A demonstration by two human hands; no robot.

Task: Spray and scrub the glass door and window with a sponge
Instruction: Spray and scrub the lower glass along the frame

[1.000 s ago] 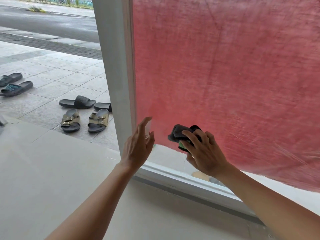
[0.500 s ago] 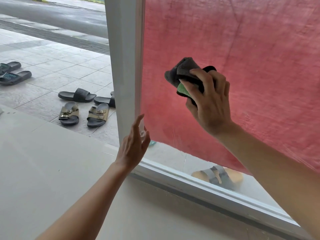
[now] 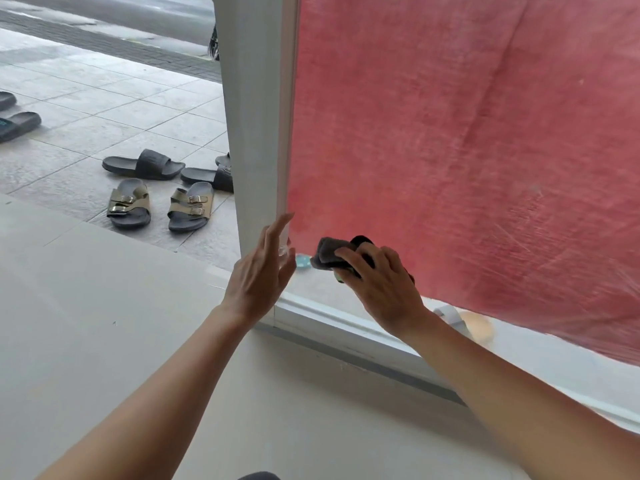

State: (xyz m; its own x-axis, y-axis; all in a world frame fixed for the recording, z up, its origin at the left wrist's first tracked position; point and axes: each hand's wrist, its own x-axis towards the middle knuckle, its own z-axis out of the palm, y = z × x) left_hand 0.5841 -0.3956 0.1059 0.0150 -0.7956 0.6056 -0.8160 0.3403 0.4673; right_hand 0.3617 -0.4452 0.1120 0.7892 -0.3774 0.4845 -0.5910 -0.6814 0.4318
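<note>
Whereas the sponge point(image 3: 327, 254) was held high on the glass point(image 3: 450, 150) half a second ago, it is now pressed low, near the pane's bottom left corner, gripped by the right hand's point(image 3: 384, 289) curled fingers. A dark grey, crumpled wad with a green edge is shown. The left hand point(image 3: 259, 271) is laid flat, fingers straight, against the white frame point(image 3: 256, 133).

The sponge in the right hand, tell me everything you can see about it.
The sponge is dark grey and looks soft and crumpled, with a sliver of green at its lower edge. The right hand grips it, fingers curled over it, holding it against the glass low down near the white frame. Part of it is hidden by the hand.
</note>
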